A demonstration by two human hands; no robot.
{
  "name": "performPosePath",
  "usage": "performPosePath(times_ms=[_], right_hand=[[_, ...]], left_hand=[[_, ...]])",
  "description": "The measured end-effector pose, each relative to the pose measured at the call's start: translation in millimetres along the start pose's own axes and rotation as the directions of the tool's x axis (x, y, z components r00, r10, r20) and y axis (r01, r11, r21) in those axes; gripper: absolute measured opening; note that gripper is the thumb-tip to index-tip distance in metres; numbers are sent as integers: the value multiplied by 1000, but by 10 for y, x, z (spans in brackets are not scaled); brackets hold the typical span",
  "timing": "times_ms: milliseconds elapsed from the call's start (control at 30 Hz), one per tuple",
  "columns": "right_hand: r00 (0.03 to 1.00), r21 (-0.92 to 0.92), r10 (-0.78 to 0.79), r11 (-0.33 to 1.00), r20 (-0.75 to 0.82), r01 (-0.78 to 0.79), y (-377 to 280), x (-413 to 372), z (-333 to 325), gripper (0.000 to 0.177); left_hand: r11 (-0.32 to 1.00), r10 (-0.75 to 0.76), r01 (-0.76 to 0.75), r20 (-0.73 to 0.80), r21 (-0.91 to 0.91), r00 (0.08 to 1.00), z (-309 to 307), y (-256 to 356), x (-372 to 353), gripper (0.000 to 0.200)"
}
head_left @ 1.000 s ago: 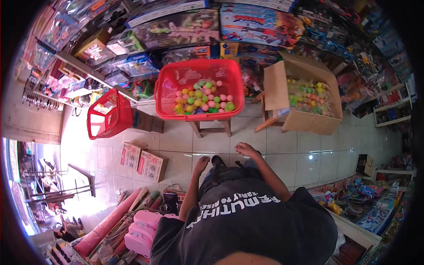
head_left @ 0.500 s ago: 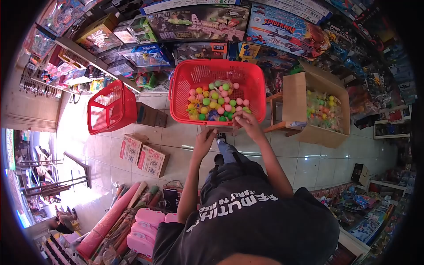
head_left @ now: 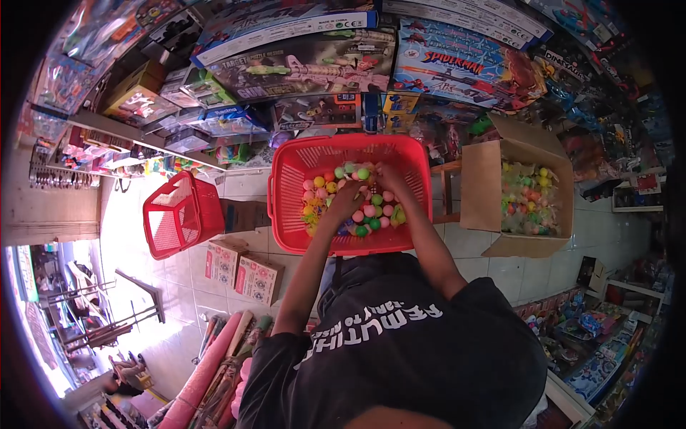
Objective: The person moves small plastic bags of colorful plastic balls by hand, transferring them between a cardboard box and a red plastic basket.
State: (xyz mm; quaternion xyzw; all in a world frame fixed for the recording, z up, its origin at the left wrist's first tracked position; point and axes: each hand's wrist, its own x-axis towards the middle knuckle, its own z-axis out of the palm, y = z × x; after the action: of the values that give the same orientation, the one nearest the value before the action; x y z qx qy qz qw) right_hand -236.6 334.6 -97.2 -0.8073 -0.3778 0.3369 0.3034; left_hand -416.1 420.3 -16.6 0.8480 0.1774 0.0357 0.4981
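A large red plastic basket (head_left: 277,193) stands in front of me, holding small balls (head_left: 369,211) in pink, yellow, green and orange. Some of the balls seem to be in clear plastic. My left hand (head_left: 346,201) is over the middle of the pile, its fingers stretched out among the balls. To its right and a little farther back, my right hand (head_left: 390,180) reaches down at the pile with its fingers bent together. Whatever lies between those fingers is too small and hidden to make out.
An open cardboard box (head_left: 480,187) with more bagged balls stands to the right. A smaller red basket (head_left: 183,214) is at the left, near printed cartons (head_left: 256,280) on the tiled floor. Boxed toys (head_left: 307,68) fill the shelves behind.
Both hands have moved forward from the basket's near rim into the ball pile. My body is closer to the basket, and the view has tilted up somewhat.
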Motion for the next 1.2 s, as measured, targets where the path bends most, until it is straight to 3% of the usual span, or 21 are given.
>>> performPosePath(times_ms=[33,100,200,333,433,500,533,633,700,733,800,933,1000,1133,1200], right_hand=[[1000,2,7,1000,-5,-7,37,35,66,27],[968,30,-162,985,-192,171,75,54,167,29],[984,1,-166,986,-59,166,-143,-125,21,36],[987,131,-144,980,-68,152,-105,-149,67,40],[992,81,-123,989,-9,123,-54,-79,64,43],[1000,-94,8,995,-21,-10,-84,-94,29,43],[1000,-94,10,996,-18,-11,-111,-113,-14,43],[999,59,43,997,25,-44,-180,-212,-205,39],[999,-131,-55,990,-3,54,-253,-289,-338,35],[999,-132,-51,990,-1,50,-338,-340,-404,35],[999,91,41,995,-27,-38,-524,-427,-516,34],[999,218,-31,975,-40,39,-742,-468,-598,33],[987,405,-155,900,-42,159,-878,-464,-566,34],[986,471,-149,877,72,98,-1057,-358,-381,37],[970,497,-94,867,226,-31,-1090,-264,-245,41]], left_hand=[[994,5,-5,-5,111,1000,65,-79,54,41],[942,15,-15,2,336,1000,216,-348,186,55],[918,-47,46,-7,395,999,227,-283,239,56],[901,-81,56,40,430,996,189,-176,229,57],[896,-41,35,5,442,999,227,-288,244,56],[926,43,-13,-72,378,996,234,-356,252,54],[926,41,-11,-71,377,997,236,-361,248,54],[931,0,30,-81,363,997,209,-313,237,53],[957,22,2,-80,289,997,159,-292,238,52],[959,20,3,-79,285,997,166,-365,255,52],[996,42,-40,-22,84,999,149,-508,313,55],[999,28,-30,-62,-19,998,-143,-146,228,62],[929,-70,87,61,-360,996,-275,-18,173,71],[874,-96,153,145,-462,985,-498,166,44,70],[850,-156,205,139,-485,978,-597,252,-11,70]])
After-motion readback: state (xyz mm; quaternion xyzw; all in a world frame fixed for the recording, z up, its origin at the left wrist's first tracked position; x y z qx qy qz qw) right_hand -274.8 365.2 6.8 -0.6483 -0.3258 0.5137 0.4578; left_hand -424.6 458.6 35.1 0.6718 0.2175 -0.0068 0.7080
